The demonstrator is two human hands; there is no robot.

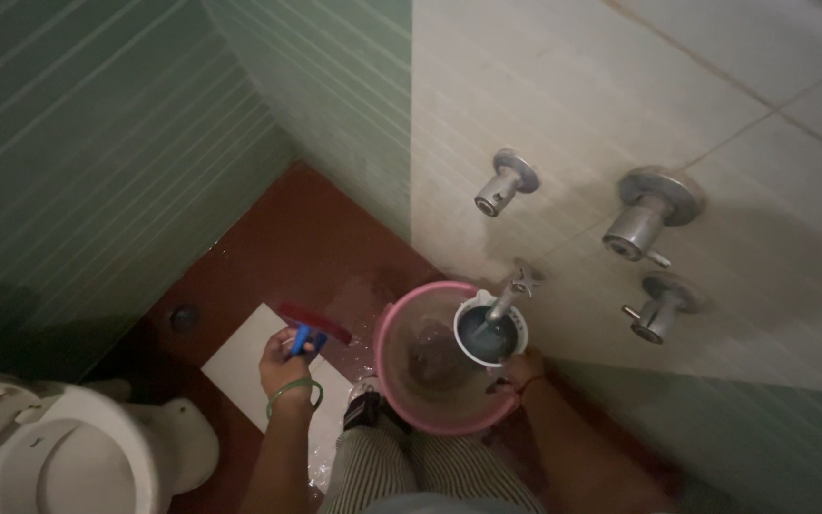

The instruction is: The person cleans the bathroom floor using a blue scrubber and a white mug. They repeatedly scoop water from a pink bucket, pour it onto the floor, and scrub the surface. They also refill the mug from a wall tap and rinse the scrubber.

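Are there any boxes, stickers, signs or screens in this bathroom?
None: no box, sticker, sign or screen shows.
Nearest to one: a flat white square sheet on the red floor, blank on top, under the brush with a blue handle and red head held in the left hand.

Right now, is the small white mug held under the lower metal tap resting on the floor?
No: the right hand holds the small white mug up over the pink plastic bucket, beneath the metal tap.
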